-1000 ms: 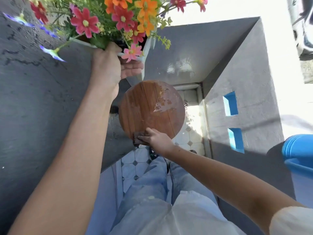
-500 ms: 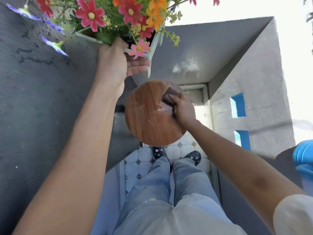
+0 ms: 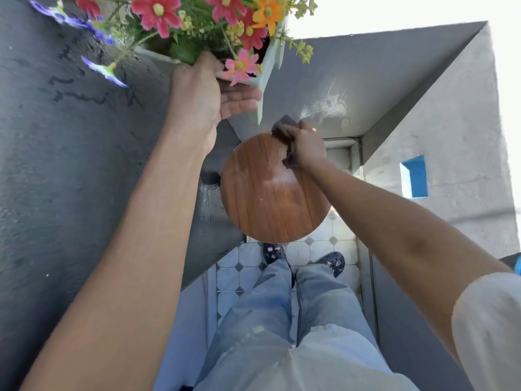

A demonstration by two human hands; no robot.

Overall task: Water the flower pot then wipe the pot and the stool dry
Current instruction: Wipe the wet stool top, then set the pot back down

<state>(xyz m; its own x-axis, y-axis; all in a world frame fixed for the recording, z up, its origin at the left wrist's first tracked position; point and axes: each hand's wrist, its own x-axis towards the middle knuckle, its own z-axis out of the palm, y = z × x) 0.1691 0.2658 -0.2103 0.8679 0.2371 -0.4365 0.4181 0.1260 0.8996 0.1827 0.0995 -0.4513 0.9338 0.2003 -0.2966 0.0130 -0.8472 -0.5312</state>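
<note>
Head view: a pale flower pot [image 3: 267, 62] filled with red, pink and orange flowers [image 3: 197, 21] is held aloft at the upper left of the frame by the left hand [image 3: 203, 97], its fingers [image 3: 242, 95] wrapped under the rim. At centre frame, the round wooden stool [image 3: 267, 193] is seen from above, with a wet sheen across its top. A dark cloth [image 3: 284, 128] is gripped by the right hand [image 3: 306, 143] and pressed against the stool's upper edge. Tiled floor [image 3: 318, 249] is visible below.
</note>
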